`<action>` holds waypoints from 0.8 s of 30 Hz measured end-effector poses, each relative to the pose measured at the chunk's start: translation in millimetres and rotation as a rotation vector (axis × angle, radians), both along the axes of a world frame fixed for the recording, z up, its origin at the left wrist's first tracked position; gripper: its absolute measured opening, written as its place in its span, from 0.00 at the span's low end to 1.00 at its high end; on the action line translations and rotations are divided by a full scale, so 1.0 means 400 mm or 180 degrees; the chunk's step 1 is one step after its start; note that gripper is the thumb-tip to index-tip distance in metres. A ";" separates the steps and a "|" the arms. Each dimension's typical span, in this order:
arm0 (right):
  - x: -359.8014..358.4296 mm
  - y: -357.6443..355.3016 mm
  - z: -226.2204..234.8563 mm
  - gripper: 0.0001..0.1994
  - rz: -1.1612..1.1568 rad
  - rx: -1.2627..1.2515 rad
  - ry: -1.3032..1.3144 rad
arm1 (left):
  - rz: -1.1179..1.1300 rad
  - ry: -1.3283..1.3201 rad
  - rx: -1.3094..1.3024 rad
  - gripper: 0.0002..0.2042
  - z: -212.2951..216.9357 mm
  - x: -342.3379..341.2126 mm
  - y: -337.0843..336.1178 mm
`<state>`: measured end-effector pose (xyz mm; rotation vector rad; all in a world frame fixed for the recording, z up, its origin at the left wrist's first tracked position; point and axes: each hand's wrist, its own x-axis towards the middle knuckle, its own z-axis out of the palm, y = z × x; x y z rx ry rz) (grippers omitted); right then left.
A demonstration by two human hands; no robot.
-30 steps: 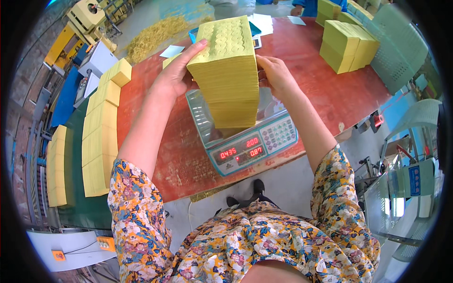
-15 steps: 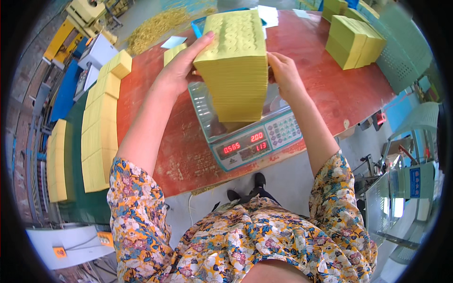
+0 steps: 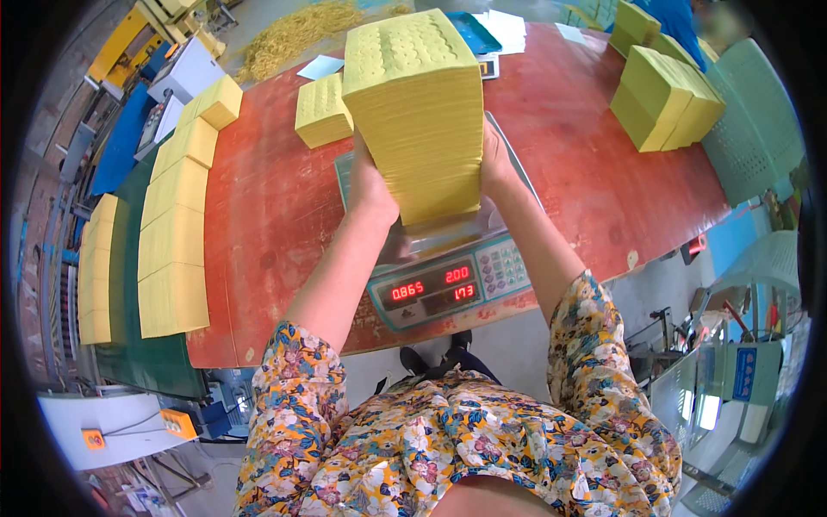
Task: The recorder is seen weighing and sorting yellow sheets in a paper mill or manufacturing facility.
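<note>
A tall stack of yellow paper sheets [image 3: 422, 146] with a pattern of round punched marks on top stands upright between my hands. My left hand [image 3: 372, 185] presses against its left side, low down, the fingers partly hidden behind it. On the opposite side my right hand [image 3: 494, 159] grips it, fingertips also out of sight. Beneath the stack is a digital scale [image 3: 435, 289] with a clear tray, lit red figures and a keypad. Whether the stack's bottom touches the tray cannot be made out; that area is blurred.
A shorter yellow paper stack [image 3: 323, 112] sits behind on the red table [image 3: 594, 172]. Rows of yellow stacks [image 3: 172, 250] line the left. More yellow stacks [image 3: 663, 99] stand far right, near a person in blue [image 3: 676, 21]. A blue tray [image 3: 474, 33] lies at the back.
Both hands have slid from the upper sides of the stack to its lower sides. The stack's top now leans further left in view, and the figures on the scale have changed.
</note>
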<state>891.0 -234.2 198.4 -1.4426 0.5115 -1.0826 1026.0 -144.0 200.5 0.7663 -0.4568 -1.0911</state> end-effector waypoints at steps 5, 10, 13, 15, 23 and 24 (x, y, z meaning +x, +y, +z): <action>0.028 -0.047 0.026 0.27 0.0402 0.0075 -0.0131 | 0.0372 0.0148 -0.0210 0.27 -0.014 0.018 -0.026; -0.041 -0.087 -0.033 0.31 0.0649 0.0458 -0.0109 | 0.0666 -0.0506 0.0170 0.38 0.035 0.013 0.026; -0.134 -0.063 -0.031 0.32 0.0518 0.0422 -0.0111 | 0.0787 -0.0695 0.0493 0.43 0.032 0.029 0.162; -0.190 -0.001 -0.012 0.32 0.0476 0.0508 -0.0077 | 0.1094 -0.0239 0.0458 0.41 0.028 0.024 0.268; -0.328 0.170 -0.004 0.28 0.0116 0.1083 -0.0490 | 0.1121 0.0175 0.0631 0.33 0.015 0.011 0.498; -0.325 0.184 0.003 0.27 0.0050 0.1147 -0.0463 | 0.1192 -0.0011 0.0644 0.32 0.018 0.011 0.494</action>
